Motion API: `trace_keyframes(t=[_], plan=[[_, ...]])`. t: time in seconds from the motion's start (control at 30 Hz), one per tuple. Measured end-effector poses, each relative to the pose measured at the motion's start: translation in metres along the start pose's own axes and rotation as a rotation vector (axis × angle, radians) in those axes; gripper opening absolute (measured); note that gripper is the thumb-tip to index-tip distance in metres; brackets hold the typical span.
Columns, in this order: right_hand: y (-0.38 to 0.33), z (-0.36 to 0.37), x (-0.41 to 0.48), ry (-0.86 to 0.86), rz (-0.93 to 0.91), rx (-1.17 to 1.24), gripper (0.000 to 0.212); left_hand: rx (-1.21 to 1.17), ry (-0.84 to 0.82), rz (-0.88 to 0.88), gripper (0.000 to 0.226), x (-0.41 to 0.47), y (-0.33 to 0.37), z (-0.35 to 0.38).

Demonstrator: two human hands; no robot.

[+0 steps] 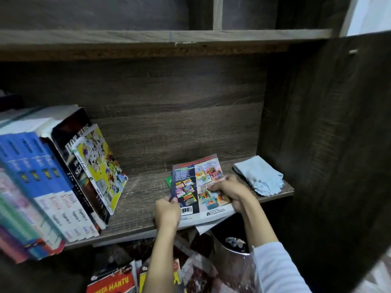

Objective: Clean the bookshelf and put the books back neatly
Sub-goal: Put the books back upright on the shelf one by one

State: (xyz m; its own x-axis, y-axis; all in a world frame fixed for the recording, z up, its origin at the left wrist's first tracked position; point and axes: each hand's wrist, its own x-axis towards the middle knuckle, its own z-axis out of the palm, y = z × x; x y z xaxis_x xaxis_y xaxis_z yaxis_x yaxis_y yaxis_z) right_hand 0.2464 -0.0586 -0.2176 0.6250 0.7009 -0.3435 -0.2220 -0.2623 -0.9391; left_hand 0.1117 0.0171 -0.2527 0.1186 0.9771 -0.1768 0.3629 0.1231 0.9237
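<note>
head view looks down into the bookshelf (pixel 179 113), where both hands meet on a thin stack of books (pixel 201 187) lying flat on the shelf board (pixel 139 199), right of middle and hanging slightly over the front edge. the left hand (pixel 167 210) pinches the stack's near left edge with curled fingers; the right hand (pixel 230 192) grips the right side, fingers bent over the top cover. holding both sides like this looks like squaring loose copies so they can go up as one block, though that is only my reading. the top cover is glossy, dark blue on the left and pale on the right, crowded with small bright pictures, with a barcode near the left hand. white page edges show below it, and a green book (pixel 168 181) peeks out underneath at the far left corner. the row of books (pixel 63 176) at the left looks tilted, ending in a yellow comic (pixel 103 166); the bare board between is where the stack would likely fit. a folded pale blue cloth (pixel 259 175) rests at the board's right end, just beside the right hand, handy for wiping. below, more books (pixel 112 280) lie on the floor near a bin (pixel 230 242).
</note>
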Motion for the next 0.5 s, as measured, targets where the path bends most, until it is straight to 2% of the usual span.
trace_keyframes(t=[0.13, 0.3, 0.4, 0.5], plan=[[-0.011, 0.01, -0.004, -0.048, -0.096, 0.107, 0.045, -0.108, 0.002, 0.024, 0.025, 0.008, 0.005, -0.009], [-0.034, 0.027, -0.019, -0.05, -0.301, 0.122, 0.049, -0.209, -0.041, 0.101, 0.028, 0.002, 0.02, -0.031], [-0.044, 0.046, -0.032, -0.051, -0.443, 0.101, 0.048, -0.206, 0.041, 0.198, 0.034, -0.008, 0.041, -0.055], [-0.042, 0.073, -0.042, -0.014, -0.605, 0.045, 0.047, -0.115, 0.161, 0.384, 0.039, -0.011, 0.059, -0.088]])
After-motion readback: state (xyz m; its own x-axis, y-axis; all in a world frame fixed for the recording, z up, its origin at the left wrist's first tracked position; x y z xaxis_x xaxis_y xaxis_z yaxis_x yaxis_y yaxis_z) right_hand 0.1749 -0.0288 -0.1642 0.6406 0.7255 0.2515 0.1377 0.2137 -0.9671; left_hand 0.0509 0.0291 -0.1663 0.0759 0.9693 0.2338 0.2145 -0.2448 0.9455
